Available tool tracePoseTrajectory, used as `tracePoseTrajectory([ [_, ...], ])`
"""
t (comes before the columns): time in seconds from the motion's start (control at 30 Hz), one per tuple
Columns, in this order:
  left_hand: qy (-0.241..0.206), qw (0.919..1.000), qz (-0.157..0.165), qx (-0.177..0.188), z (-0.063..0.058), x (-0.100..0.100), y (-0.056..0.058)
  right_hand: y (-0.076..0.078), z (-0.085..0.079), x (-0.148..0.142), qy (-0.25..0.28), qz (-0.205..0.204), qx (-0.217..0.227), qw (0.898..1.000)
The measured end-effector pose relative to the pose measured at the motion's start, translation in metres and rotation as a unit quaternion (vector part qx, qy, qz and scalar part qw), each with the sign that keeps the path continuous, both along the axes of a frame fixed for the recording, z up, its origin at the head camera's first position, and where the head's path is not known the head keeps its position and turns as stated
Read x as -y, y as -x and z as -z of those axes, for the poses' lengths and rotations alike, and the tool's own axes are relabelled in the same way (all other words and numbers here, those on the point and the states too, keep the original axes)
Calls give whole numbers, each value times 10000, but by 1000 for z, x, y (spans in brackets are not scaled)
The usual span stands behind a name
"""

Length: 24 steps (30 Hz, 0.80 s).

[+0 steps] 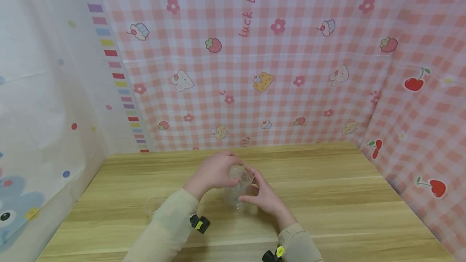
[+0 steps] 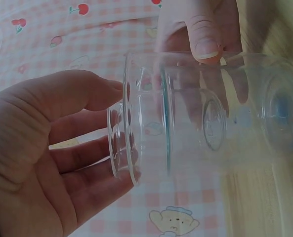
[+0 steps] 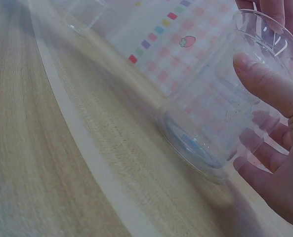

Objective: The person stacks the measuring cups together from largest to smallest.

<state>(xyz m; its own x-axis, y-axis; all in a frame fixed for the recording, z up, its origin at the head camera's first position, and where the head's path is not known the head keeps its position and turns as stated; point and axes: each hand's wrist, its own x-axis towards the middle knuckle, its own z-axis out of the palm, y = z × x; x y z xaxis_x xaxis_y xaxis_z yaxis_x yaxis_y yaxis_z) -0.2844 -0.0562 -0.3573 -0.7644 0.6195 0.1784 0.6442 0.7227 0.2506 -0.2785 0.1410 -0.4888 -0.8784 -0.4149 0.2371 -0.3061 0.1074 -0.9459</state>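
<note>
A clear, see-through jar (image 1: 233, 198) stands on the wooden table between the two hands. At its top sits a clear, rimmed piece like a lid (image 2: 129, 163). The left hand (image 1: 217, 172) comes from above and holds this rimmed piece between thumb and fingers. Around the jar's side, the right hand (image 1: 265, 195) has its thumb on one face and its fingers on the other. A round bluish patch (image 2: 282, 106) shows at the jar's base in the left wrist view. Whether the rimmed piece is seated firmly cannot be told.
Another clear container (image 1: 153, 205) stands on the table (image 1: 327, 197) to the left, partly behind the left sleeve. A checked pink cloth (image 1: 233, 60) hangs behind and at the right; a white dotted cloth (image 1: 40, 72) hangs at the left.
</note>
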Motion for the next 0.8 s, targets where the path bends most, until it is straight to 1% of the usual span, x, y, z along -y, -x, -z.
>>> tracePoseTrajectory([
  [0.27,243,9996,-66,138,0,-5,3,1,0,0,25,-64,-78,9999],
  [0.47,375,9990,-64,223,-3,-8,1,1,1,-1,26,-63,-53,10000],
  [0.6,490,9986,-67,198,-3,-10,0,0,0,-1,-47,-52,14,10000],
  [0.8,661,9977,-80,147,0,-12,2,0,0,-1,-3,-42,60,10000],
])
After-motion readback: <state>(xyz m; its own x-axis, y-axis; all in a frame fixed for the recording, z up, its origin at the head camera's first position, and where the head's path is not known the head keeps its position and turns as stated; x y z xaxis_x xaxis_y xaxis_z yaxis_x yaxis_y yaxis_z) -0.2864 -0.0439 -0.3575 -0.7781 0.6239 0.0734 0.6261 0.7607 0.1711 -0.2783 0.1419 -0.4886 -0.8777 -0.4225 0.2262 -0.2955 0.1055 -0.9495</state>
